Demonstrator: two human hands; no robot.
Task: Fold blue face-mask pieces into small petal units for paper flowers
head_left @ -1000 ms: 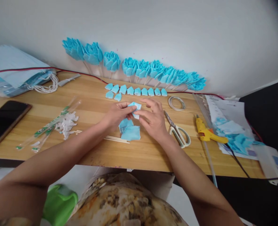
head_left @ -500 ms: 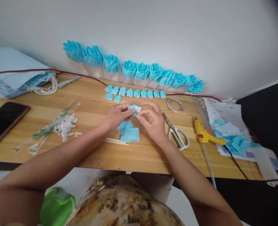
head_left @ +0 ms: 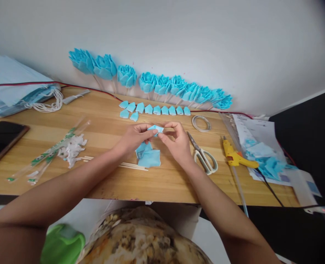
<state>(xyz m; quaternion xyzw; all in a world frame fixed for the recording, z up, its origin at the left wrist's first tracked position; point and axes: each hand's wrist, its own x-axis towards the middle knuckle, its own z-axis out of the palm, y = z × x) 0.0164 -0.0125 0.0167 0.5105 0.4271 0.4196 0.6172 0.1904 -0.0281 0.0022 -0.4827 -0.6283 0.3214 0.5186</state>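
Observation:
Between my hands, a little above the table, is a small piece of light-blue fabric (head_left: pixel 159 129), partly folded. My left hand (head_left: pixel 137 137) pinches its left side, thumb on top. The thumb and fingers of my right hand (head_left: pixel 177 141) close on its right edge. Just below lie flat light-blue fabric pieces (head_left: pixel 149 158) and several thin wooden sticks (head_left: pixel 133 167), partly under my left forearm. Beyond my hands, folded blue petals (head_left: pixel 157 110) sit in a row, with two more in front at the left.
Blue fabric flowers (head_left: pixel 147 82) on sticks lean against the wall. Scissors (head_left: pixel 205 156), a wire coil (head_left: pixel 201 124) and a yellow glue gun (head_left: pixel 238 156) lie to the right. Leftward are a phone (head_left: pixel 4 141), plastic wrappers (head_left: pixel 52 148), white scraps (head_left: pixel 73 148) and a bag of fabric (head_left: pixel 16 86).
My right fingers have come in closer around the fabric piece's right edge. The left hand keeps its pinch. The whole view has shifted slightly.

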